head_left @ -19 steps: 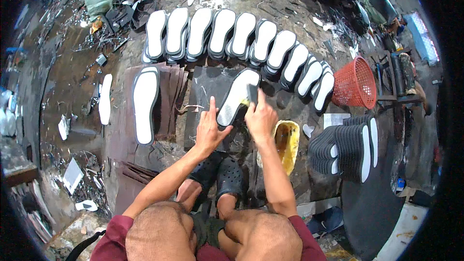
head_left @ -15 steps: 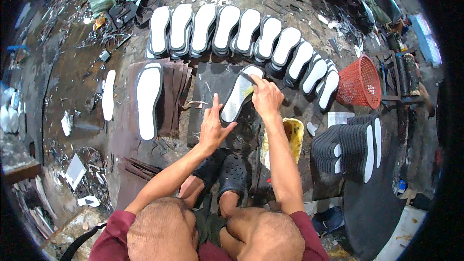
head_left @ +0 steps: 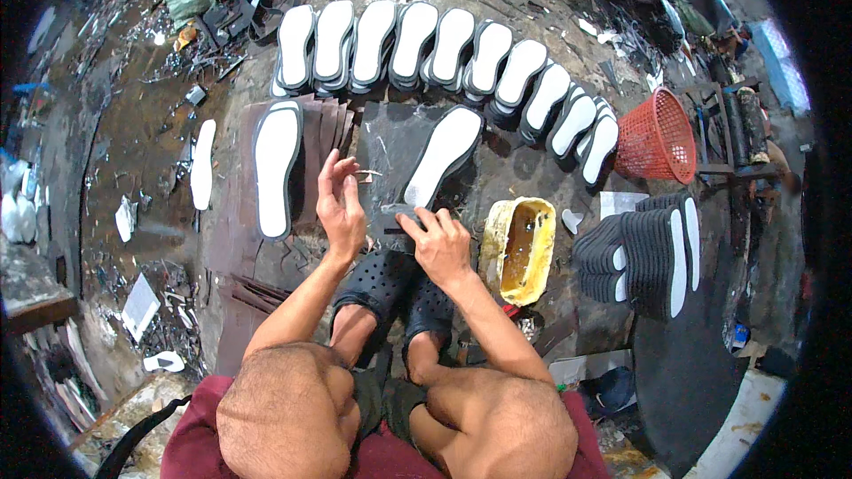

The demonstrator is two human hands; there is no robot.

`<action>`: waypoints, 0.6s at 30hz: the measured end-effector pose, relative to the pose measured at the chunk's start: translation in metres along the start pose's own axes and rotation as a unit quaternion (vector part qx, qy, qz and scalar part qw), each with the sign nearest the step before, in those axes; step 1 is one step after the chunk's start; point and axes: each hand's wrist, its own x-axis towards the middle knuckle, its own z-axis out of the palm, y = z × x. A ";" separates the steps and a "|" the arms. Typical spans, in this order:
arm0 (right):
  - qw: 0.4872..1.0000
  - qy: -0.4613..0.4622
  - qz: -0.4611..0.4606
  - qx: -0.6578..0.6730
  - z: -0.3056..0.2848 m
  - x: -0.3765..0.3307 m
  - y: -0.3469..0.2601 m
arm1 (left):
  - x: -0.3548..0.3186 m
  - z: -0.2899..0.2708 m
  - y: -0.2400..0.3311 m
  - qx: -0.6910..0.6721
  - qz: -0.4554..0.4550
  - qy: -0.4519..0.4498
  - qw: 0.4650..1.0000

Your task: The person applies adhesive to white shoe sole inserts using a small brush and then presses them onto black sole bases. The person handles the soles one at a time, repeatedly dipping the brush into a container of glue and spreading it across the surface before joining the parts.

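A white shoe insole [head_left: 444, 153] with a dark edge lies slantwise on a dark board [head_left: 380, 137] before me. My right hand [head_left: 441, 250] is by the insole's near, heel end, its fingers closed on a small flat spreader [head_left: 399, 211], partly hidden by the fingers. To the left, my left hand [head_left: 340, 211] is raised with fingers apart, holding nothing and not touching the insole. A second white insole [head_left: 276, 164] lies farther left on stacked brown sheets [head_left: 324, 137]. Beside my right forearm stands a yellow-smeared tub [head_left: 493, 253].
Several piles of white-topped insoles [head_left: 408, 40] curve across the far side. A red plastic basket [head_left: 657, 137] stands at their right end. Stacks of dark soles [head_left: 652, 257] lie at the right. A loose white insole [head_left: 203, 164] and scraps are on the left floor.
My right hand has come down from the insole's toe to its heel end with the spreader. My left hand has lifted away leftward. The yellowish smear on the insole no longer shows.
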 end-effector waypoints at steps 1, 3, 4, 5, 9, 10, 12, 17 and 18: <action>1.000 -0.001 0.004 0.020 -0.005 -0.003 0.000 | 0.003 0.001 0.001 0.006 -0.006 0.001 1.000; 0.985 0.088 0.059 0.136 -0.033 -0.003 -0.004 | 0.008 -0.006 -0.001 0.090 -0.009 -0.006 0.996; 0.968 0.159 0.077 0.177 -0.064 0.006 0.000 | 0.008 -0.001 0.002 0.105 -0.045 -0.030 0.993; 0.953 0.174 0.138 0.207 -0.091 0.009 0.005 | 0.005 0.004 0.000 0.187 0.008 -0.104 0.977; 0.856 0.311 0.268 0.313 -0.128 0.022 0.038 | 0.000 0.048 0.011 0.426 0.043 -0.276 0.860; 0.840 0.331 0.269 0.334 -0.127 0.024 0.047 | 0.003 0.054 0.014 0.423 -0.032 -0.327 0.845; 0.841 0.349 0.283 0.300 -0.127 0.022 0.050 | 0.010 0.046 0.013 0.358 -0.003 -0.308 0.881; 0.830 0.349 0.300 0.314 -0.110 -0.007 0.063 | 0.117 0.034 0.035 0.362 0.063 -0.102 0.924; 0.825 0.355 0.303 0.318 -0.109 -0.005 0.062 | 0.156 0.027 0.034 0.392 0.059 -0.045 0.917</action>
